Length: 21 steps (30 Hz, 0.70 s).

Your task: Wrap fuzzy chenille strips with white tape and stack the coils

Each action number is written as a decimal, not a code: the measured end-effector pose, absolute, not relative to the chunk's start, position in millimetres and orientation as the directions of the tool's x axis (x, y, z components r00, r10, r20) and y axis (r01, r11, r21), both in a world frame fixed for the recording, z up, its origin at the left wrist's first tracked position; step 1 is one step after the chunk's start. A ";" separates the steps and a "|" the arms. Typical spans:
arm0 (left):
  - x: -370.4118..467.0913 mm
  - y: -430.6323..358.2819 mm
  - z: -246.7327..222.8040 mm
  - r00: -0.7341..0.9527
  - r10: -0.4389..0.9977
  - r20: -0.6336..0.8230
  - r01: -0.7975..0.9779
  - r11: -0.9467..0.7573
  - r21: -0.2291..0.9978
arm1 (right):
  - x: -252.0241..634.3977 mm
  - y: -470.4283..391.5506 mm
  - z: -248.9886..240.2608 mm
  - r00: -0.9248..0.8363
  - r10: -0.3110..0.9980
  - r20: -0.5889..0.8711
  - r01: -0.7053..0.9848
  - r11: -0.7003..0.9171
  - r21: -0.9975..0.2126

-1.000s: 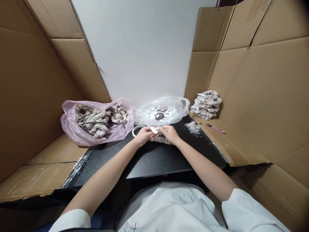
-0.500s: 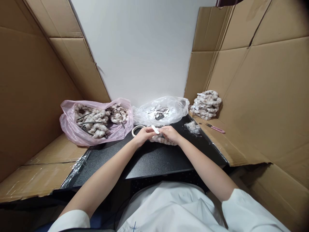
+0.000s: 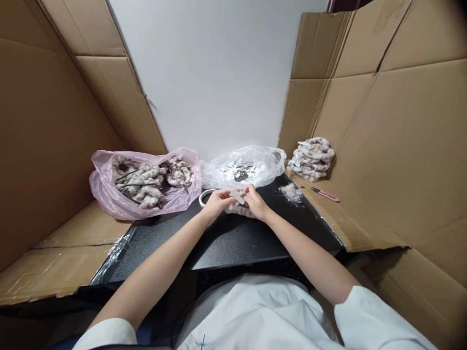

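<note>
- Left hand (image 3: 216, 204), head view, pinches a white tag (image 3: 237, 197) between thumb and fingers.
- Right hand (image 3: 256, 204) meets the tag's right side; whether its bent fingers grip anything, I cannot tell.
- The tag lies between both hands, long axis slanting from far left to near right, above a furry band (image 3: 239, 210) near the counter's (image 3: 226, 248) far edge.

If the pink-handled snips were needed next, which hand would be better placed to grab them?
Probably the right hand: the pink-handled snips lie on its side, on the cardboard. The left hand is farther away, its fingers on the white tag.
</note>
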State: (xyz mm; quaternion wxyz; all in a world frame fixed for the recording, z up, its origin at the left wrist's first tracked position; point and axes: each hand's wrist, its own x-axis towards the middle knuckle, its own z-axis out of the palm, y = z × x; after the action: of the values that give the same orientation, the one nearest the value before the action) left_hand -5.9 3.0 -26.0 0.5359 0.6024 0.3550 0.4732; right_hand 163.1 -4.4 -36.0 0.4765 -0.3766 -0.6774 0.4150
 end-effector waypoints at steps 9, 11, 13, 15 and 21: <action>-6.0 2.8 -27.4 0.322 0.926 0.198 -0.074 -0.184 0.980 | 155.6 -3.6 -39.0 -0.409 0.889 0.207 -0.071 0.196 -0.978; -4.3 1.1 -25.5 0.281 0.933 0.225 -0.045 -0.221 0.974 | 157.1 -5.9 -34.8 -0.356 0.896 0.264 -0.022 0.274 -0.961; -3.3 0.5 -24.1 0.206 0.950 0.236 -0.028 -0.235 0.972 | 159.8 -9.4 -29.6 -0.272 0.887 0.374 0.096 0.411 -0.907; -3.3 0.9 -23.4 0.131 0.962 0.241 -0.013 -0.242 0.970 | 162.1 -12.6 -25.8 -0.244 0.848 0.471 0.208 0.520 -0.828; -3.3 0.5 -24.4 0.115 0.962 0.248 0.006 -0.250 0.968 | 163.4 -2.8 -30.7 -0.147 0.893 0.425 0.192 0.448 -0.873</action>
State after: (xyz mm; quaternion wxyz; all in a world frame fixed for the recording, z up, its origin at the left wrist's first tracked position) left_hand -3.3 0.5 -24.4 0.4554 0.5916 0.4092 0.5246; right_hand 163.4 -2.8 -30.7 0.5154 -0.4009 -0.6768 0.3399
